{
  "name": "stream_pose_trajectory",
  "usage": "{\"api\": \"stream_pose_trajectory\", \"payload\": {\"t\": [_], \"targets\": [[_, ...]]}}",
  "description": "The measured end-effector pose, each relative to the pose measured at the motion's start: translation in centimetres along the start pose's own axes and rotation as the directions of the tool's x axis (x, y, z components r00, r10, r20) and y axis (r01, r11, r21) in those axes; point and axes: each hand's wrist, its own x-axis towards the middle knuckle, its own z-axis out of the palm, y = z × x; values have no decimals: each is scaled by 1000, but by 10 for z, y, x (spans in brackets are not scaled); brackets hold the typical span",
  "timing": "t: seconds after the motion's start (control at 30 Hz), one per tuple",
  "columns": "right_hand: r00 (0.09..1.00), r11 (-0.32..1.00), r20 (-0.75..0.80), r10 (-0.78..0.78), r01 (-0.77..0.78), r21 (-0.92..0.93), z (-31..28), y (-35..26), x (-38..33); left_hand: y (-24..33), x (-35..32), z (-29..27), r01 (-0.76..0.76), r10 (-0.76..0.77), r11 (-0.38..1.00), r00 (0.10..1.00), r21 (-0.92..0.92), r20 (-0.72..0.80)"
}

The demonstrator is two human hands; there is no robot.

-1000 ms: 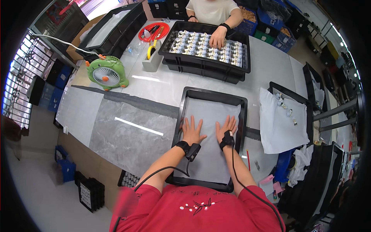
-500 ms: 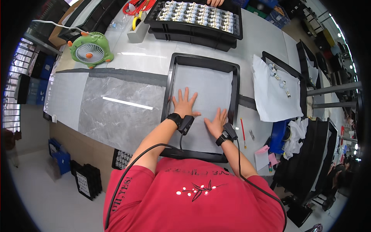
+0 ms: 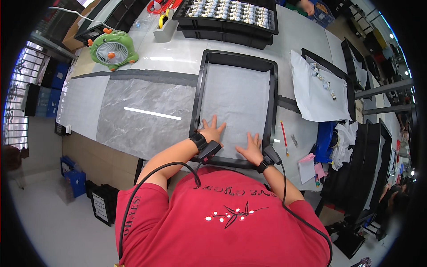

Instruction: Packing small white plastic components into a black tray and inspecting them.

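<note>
A shallow black tray (image 3: 273, 86) lies in front of me, lined with a thin white sheet (image 3: 235, 98). My left hand (image 3: 212, 131) rests on the sheet near the tray's near left corner, fingers spread. On the near right part of the sheet is my right hand (image 3: 251, 150), its fingers apart as well. Neither hand holds anything. Both palms face down on the liner, and a black strap with a small device sits on each wrist.
Beyond the tray stands a stack of black trays (image 3: 222, 35) with rows of small figures. A green fan (image 3: 111, 50) is at the far left. To the right are a sheet-lined tray (image 3: 311, 95) with several figures, a thin brush (image 3: 284, 138) and a notepad (image 3: 306, 168).
Both hands have slid toward me over the sheet, to the tray's near end. Another person's hand has left the far tray stack; a hand now shows at the top right.
</note>
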Motion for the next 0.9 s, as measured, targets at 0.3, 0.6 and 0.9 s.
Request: {"api": "stream_pose_trajectory", "payload": {"t": [0.3,0.6,0.9], "targets": [[1000,998,0,-25,25,62,7,1,-27,0,-23,26,45,-47,999,995,-29,-83],[984,920,116,-136,83,383,-18,12,-58,6,-48,40,36,-35,998,999,-56,9],[969,944,147,-201,151,294,-28,12,-66,19,-54,47,-58,58,998,994,4,-92]]}}
